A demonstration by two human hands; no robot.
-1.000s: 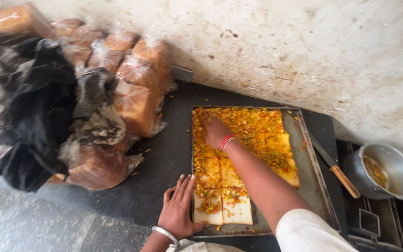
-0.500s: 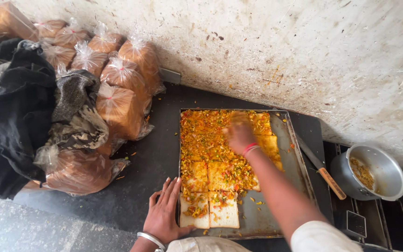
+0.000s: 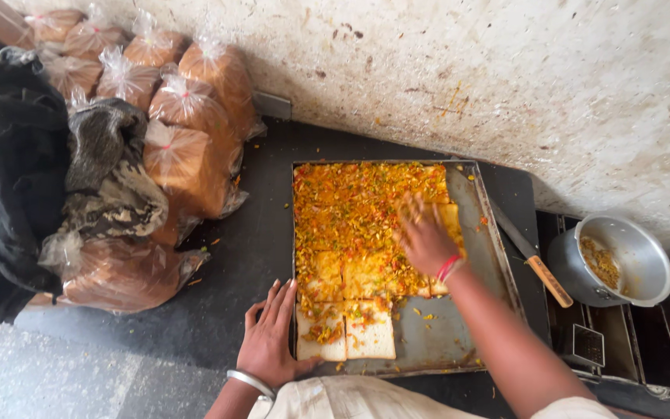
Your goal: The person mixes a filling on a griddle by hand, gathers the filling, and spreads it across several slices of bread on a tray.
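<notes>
Cloth of a pale garment [image 3: 366, 399] fills the bottom edge of the view, and just beyond it the left hand [image 3: 271, 341] lies flat and unclenched, palm down, on the dark counter [image 3: 226, 264], gripping nothing — its fingertips touch the near-left corner of the metal tray [image 3: 474, 202]. A silver bangle [image 3: 250, 382] circles that wrist. To the left of the hand the counter runs bare toward a pale ledge [image 3: 32, 372] at the lower left.

The tray is a rectangle with its long axis running away from the person, its far end close to the stained wall [image 3: 505, 70]. Bread slices [image 3: 347, 330] lie in rows inside it; the two nearest carry little topping, the rest are covered with chopped orange and green vegetable mix [image 3: 358, 209]. The near-right part and the right strip of the tray show bare metal.

The right hand [image 3: 424, 233] hovers over the middle right of the tray, fingers spread and blurred, pointing away toward the wall; it seems loose, though whether it holds any mix I cannot tell. A red band [image 3: 448, 268] sits on its wrist.

Right of the tray a knife [image 3: 533, 260] with a wooden handle lies along the edge, blade pointing away, and beyond it a steel pot [image 3: 622, 260] holds more mix.

At the far left, bagged loaves [image 3: 188, 163] are stacked against the wall, beside dark cloths [image 3: 9, 178]
</notes>
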